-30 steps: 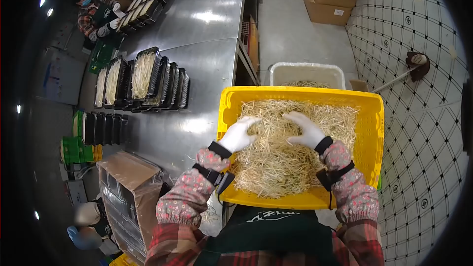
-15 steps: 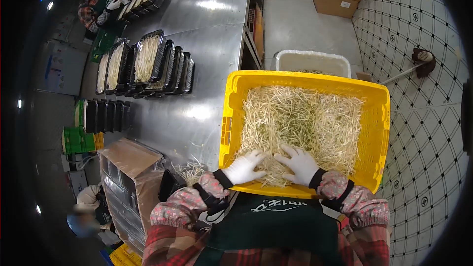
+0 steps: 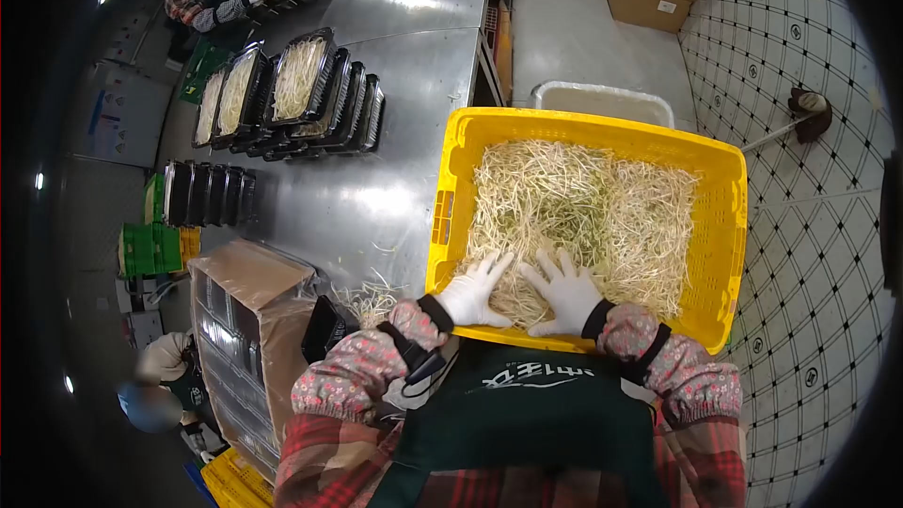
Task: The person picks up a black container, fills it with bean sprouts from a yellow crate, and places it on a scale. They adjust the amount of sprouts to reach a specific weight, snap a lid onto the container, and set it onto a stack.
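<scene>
A yellow plastic crate [image 3: 602,128] stands right in front of me, with a thick layer of pale bean sprouts [image 3: 654,216] in it, greener toward the middle. Both my hands wear white gloves and rest on the sprouts at the crate's near side. My left hand [image 3: 472,296] has its fingers spread, pointing away from me. Close beside it, my right hand [image 3: 562,299] also lies with fingers apart on the sprouts. A small heap of sprouts shows between the two palms. Neither hand is closed round anything.
Black trays of sprouts [image 3: 301,80] stand stacked on the steel table [image 3: 404,146]. Loose sprouts [image 3: 369,303] lie near a black tray [image 3: 324,329] beside a wrapped carton [image 3: 249,292]. A white tub [image 3: 602,102] sits behind the crate. Two co-workers are at the left.
My fingers have spread wider and my right hand has shifted slightly nearer the left. The view has tilted a little, and the co-worker at the far left has moved their arms.
</scene>
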Demonstrator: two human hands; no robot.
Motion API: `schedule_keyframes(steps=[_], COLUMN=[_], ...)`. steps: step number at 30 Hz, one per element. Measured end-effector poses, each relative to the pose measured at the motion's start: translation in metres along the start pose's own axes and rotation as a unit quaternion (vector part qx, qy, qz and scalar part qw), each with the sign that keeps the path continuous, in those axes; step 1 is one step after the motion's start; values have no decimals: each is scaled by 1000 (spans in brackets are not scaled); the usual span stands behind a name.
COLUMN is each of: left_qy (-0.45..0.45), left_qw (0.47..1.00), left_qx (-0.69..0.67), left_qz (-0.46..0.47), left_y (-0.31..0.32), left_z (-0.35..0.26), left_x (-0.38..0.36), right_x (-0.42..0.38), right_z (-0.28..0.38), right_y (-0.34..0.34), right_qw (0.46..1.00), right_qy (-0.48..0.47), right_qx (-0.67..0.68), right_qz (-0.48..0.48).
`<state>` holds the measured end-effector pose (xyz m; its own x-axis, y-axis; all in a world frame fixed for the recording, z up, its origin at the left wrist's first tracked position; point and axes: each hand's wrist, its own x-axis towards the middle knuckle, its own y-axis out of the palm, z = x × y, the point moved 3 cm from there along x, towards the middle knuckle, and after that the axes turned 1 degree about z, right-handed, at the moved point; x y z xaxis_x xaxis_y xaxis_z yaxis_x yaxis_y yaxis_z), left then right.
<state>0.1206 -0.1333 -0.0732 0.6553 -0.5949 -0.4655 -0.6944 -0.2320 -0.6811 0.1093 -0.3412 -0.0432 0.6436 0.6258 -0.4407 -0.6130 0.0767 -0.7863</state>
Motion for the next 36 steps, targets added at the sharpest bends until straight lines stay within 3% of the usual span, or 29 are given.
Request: schedule_keyframes(steps=[1, 4, 7, 10, 14, 17, 20, 23, 25, 28, 31, 32, 36], left_qy=[24, -53, -43, -47, 16, -56, -95, -152, -118, -89, -154, -123, -200], left_qw=[1000, 998, 993, 989, 998, 991, 981, 986, 990, 994, 985, 984, 974], left_qx=[-6, -2, -111, -134, -20, 116, 167, 62, 27, 25, 28, 11, -33], left_qz=[-11, 20, 3, -36, -59, -28, -14, -18, -71, -63, -73, -127, -101], left_y=[2, 0, -10, -39, -14, -1, 2, 8, 22, 16, -2, 4, 17], left_z=[-3, -5, 22, 11, 7, -11, -19, -2, 20, 25, 2, 2, 13], left_x=[-7, 12, 62, 66, 23, 0, 14, 36, 36, 23, 10, 11, 25], right_x=[-1, 12, 60, 57, 28, 13, 32, 48, 57, 45, 41, 44, 63], right_z=[-1, -15, -79, -104, -55, -1, -7, -35, -59, -57, -48, -44, -45], right_y=[2, 7, 11, -22, -16, -13, 1, -9, -13, -24, -25, -21, -13], right_qw=[1000, 998, 974, 969, 995, 998, 994, 993, 991, 994, 994, 995, 996], right_qy=[4, 12, -56, -15, 7, 47, 81, 113, 102, 108, 105, 97, 85], right_qx=[6, 36, 207, 242, 94, -49, -71, 20, 89, 35, -24, -29, 13], right_qz=[-2, -50, -72, -43, -29, -19, -14, -22, 2, 9, -17, -22, -20])
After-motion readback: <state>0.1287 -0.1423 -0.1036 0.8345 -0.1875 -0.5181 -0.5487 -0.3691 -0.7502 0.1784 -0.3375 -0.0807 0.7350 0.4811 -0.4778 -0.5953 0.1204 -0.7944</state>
